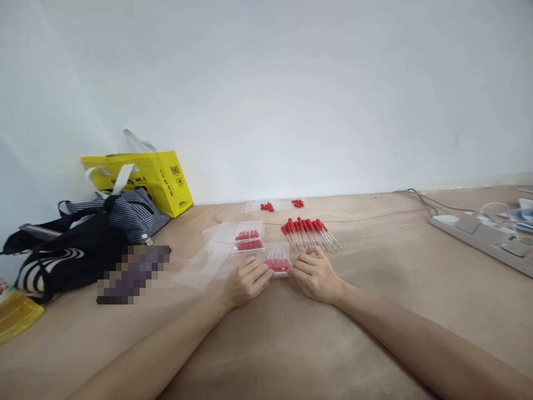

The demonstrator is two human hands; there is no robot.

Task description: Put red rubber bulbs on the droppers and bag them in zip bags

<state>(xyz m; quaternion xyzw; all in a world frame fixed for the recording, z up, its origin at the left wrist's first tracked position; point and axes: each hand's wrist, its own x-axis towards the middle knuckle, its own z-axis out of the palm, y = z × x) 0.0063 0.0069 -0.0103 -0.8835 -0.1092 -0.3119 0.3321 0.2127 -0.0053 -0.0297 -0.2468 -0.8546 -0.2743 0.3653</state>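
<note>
Between my two hands is a small clear zip bag (pixel 277 255) with several red-tipped sticks inside, the red ends toward me. My left hand (pixel 249 280) pinches its near left corner, fingers curled. At the near right corner, my right hand (pixel 315 275) grips the same bag with closed fingers. Just beyond lies a fan of loose red-tipped sticks (pixel 310 234), their pale ends pointing toward me. Filled clear bags (pixel 249 239) with red tips are stacked beyond my left hand. Flat clear bags (pixel 200 266) spread out to the left of them.
More red-tipped pieces (pixel 267 207) lie on clear plastic by the wall. On the left stand a yellow shopping bag (pixel 166 183), a striped pouch (pixel 125 214), a black bag (pixel 79 250) and a blurred-out dark object (pixel 135 275). A power strip (pixel 483 241) with cables sits on the right.
</note>
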